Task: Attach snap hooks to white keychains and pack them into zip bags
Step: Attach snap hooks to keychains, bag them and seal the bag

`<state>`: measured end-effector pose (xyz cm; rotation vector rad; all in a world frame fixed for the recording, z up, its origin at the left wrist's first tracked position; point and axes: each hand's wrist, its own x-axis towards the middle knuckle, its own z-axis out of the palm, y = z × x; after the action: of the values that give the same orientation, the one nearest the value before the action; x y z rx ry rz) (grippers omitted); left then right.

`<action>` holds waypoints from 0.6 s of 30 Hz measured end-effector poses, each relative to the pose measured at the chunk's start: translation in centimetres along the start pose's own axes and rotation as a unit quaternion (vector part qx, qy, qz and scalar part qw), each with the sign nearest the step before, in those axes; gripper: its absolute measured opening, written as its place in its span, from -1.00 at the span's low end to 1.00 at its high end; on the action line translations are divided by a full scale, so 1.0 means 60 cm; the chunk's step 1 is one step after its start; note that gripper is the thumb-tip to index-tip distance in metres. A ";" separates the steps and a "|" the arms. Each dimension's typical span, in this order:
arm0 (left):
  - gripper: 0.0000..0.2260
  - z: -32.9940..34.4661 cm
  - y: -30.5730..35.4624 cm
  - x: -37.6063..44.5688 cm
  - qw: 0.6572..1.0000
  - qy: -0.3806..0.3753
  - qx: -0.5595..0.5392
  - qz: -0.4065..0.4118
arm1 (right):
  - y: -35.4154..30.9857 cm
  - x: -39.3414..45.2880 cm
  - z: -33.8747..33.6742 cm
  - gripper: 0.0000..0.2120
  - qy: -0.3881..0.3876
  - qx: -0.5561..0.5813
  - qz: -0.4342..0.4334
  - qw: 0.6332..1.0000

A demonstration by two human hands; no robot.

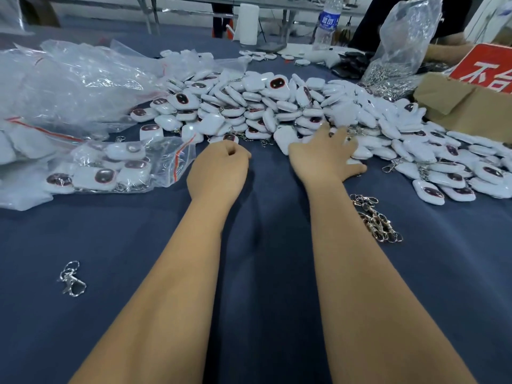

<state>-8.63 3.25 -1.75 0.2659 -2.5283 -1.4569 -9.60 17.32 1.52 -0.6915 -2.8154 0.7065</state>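
Reaching into keychain pile (277, 106).
Right hand (324, 151) spreading flat, left hand (219, 173) curling, contents unclear; tangled chains risking dragging extras.

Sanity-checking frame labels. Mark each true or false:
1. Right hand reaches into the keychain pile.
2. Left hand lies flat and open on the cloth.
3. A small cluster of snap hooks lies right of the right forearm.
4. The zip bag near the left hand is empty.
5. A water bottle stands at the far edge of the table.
1. True. The right hand spreads its fingers over the pile of white keychains.
2. False. The left hand is curled into a fist; whether it holds anything is hidden.
3. True. The snap hooks lie on the blue cloth beside that forearm.
4. False. The zip bag already holds several keychains.
5. True. The water bottle stands upright there.
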 end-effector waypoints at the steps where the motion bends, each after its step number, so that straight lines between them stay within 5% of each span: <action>1: -0.80 -0.001 0.001 -0.001 1.000 0.000 -0.001 0.003 | -0.001 -0.002 0.010 -0.32 0.002 -0.011 -0.025 1.000; 5: -0.79 -0.005 -0.001 -0.012 1.000 0.004 -0.016 0.022 | 0.010 -0.030 0.041 -0.35 0.026 0.034 -0.137 0.990; 11: -0.78 -0.016 -0.003 -0.035 0.998 -0.035 -0.031 0.050 | 0.034 -0.055 0.034 -0.70 0.086 0.065 -0.150 0.983; 15: -0.77 -0.023 -0.006 -0.054 0.995 -0.046 -0.057 0.062 | 0.033 -0.067 0.024 -0.75 0.148 0.048 -0.193 0.969; 18: -0.76 -0.028 0.003 -0.056 0.979 -0.061 -0.195 0.015 | 0.018 -0.079 0.026 -0.74 0.118 0.239 -0.232 0.935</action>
<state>-4.96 2.81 -1.05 0.0742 -2.2527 -1.9632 -5.38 15.27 -0.56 -0.0179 -2.3101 1.0653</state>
